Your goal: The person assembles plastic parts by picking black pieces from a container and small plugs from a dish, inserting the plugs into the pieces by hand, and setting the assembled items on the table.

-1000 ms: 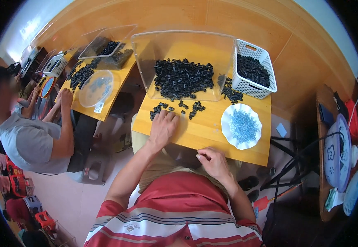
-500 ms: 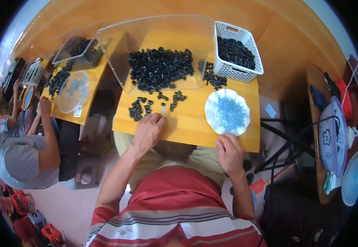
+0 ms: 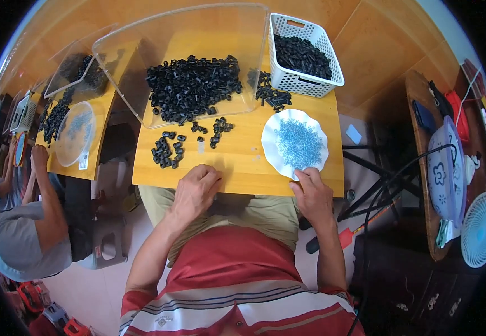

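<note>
My left hand (image 3: 198,187) is closed at the table's front edge, its fingers curled together. Anything inside it is hidden. Just beyond it lie small black cylindrical parts (image 3: 167,151) in a loose group. My right hand (image 3: 314,195) is closed too, with the fingertips at the near rim of a white scalloped plate (image 3: 271,154). On that plate is a heap of small light-blue clear pieces (image 3: 299,144). Whether the fingers pinch a piece or only touch the rim, I cannot make out.
A big clear tub (image 3: 259,67) lies open toward me, with a heap of black parts (image 3: 192,87) in it. At its right, a white perforated basket (image 3: 304,84) holds black pieces, with more spilled beside it (image 3: 271,95). A co-worker in grey (image 3: 27,229) sits at a left table.
My left hand has drawn back from the black parts to the table's front edge. My right hand stays by the plate's near rim. The whole view has shifted slightly.
</note>
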The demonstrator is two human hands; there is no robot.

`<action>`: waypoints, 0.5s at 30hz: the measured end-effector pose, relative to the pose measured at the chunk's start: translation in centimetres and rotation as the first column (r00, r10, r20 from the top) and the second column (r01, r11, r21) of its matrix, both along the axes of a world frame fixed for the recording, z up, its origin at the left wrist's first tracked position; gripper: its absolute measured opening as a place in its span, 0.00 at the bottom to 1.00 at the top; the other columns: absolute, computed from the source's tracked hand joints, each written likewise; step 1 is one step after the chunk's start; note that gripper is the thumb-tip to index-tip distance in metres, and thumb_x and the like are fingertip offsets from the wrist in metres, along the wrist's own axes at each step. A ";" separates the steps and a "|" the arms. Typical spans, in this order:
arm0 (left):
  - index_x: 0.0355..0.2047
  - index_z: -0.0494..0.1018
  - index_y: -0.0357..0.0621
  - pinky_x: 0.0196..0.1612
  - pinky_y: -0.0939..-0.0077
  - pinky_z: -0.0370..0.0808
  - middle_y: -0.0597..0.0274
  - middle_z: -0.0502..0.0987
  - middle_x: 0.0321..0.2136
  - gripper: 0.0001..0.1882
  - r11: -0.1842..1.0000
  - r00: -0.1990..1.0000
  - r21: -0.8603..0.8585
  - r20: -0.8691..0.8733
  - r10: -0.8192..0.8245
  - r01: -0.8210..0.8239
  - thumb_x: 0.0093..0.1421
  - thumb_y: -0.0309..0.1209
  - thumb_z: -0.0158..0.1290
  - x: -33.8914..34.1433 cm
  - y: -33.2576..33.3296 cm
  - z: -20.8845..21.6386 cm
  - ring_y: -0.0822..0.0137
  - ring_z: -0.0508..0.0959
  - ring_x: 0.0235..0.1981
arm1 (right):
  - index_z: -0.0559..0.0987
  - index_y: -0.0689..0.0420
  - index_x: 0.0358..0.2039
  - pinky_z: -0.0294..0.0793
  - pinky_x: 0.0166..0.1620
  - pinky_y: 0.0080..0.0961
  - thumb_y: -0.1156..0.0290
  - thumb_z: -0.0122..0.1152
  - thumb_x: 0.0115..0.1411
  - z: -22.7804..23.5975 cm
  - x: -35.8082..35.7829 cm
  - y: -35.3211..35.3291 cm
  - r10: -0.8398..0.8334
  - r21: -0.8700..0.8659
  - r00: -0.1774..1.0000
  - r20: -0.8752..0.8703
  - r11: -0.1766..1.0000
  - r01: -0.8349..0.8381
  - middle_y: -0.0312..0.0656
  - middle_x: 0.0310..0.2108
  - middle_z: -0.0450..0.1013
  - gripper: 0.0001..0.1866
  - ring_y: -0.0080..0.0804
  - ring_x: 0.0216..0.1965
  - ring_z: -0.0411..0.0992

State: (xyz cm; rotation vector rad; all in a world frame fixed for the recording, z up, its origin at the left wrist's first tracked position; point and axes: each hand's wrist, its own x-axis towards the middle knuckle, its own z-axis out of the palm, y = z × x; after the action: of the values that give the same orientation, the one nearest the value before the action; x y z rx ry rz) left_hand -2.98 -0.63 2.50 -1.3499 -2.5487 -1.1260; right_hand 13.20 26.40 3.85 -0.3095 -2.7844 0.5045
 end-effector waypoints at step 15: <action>0.37 0.79 0.37 0.34 0.67 0.79 0.54 0.78 0.34 0.09 0.993 0.982 0.120 0.186 -0.003 -0.019 0.55 0.21 0.62 1.1 0.7 0.1 0.55 0.81 0.32 | 0.80 0.55 0.38 0.78 0.33 0.39 0.72 0.62 0.59 -1.9 -0.5 0.2 0.044 -0.005 0.989 -0.141 0.999 -0.045 0.41 0.36 0.74 0.06 0.44 0.33 0.77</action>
State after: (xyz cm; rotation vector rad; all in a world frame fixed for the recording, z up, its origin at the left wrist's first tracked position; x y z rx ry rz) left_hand -1.86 0.02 2.56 -1.2606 -2.5553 -1.4446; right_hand 12.66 26.64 1.93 -0.2051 -2.6580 0.5274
